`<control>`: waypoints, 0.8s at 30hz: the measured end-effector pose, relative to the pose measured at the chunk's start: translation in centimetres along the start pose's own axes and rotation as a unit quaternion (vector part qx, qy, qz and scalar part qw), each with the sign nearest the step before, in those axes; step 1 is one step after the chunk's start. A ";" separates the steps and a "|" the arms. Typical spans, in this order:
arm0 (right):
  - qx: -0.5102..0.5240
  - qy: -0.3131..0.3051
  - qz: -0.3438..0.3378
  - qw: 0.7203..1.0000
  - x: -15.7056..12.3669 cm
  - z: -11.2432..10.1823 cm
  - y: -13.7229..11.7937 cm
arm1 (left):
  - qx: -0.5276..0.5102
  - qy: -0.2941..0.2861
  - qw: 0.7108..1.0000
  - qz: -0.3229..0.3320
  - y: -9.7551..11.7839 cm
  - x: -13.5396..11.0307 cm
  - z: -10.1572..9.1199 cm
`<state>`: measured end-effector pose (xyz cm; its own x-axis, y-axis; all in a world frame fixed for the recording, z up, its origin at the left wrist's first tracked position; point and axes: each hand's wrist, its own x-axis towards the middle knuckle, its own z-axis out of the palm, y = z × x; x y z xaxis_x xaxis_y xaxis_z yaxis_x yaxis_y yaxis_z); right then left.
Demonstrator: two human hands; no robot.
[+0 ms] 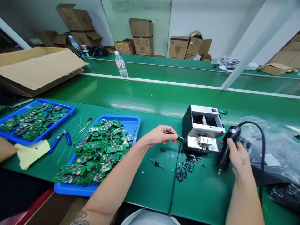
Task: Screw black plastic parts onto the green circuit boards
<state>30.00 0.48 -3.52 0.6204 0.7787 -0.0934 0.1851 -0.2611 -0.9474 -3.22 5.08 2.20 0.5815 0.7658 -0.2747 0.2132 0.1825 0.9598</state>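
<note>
My left hand (158,136) pinches a small green circuit board (179,137) and holds it at the front left of a small grey and black machine (202,128). My right hand (236,154) is wrapped round a black electric screwdriver (227,148), tip down, just right of the machine; its black cable loops up and over to the right. Small black parts (186,165) lie scattered on the green table in front of the machine. A loose black bit (156,163) lies below my left hand.
A blue tray (133,123) heaped with green circuit boards sits left of my left arm. A second blue tray (67,109) of boards, blue pliers (61,137), a yellow sheet and an open cardboard box stand further left. Plastic bags (276,147) lie at the right. A water bottle (121,65) stands behind.
</note>
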 end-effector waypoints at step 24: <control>-0.380 -0.283 -0.499 0.726 -9.0 3.1 0.2 | 0.060 -0.007 0.998 0.020 -0.7 0.2 1.1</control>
<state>22.16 -4.81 -3.84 -0.4839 0.8500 0.2082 0.8269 0.5220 -0.2091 -2.39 4.47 1.43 0.6013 0.7626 -0.2384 0.2816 0.0770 0.9564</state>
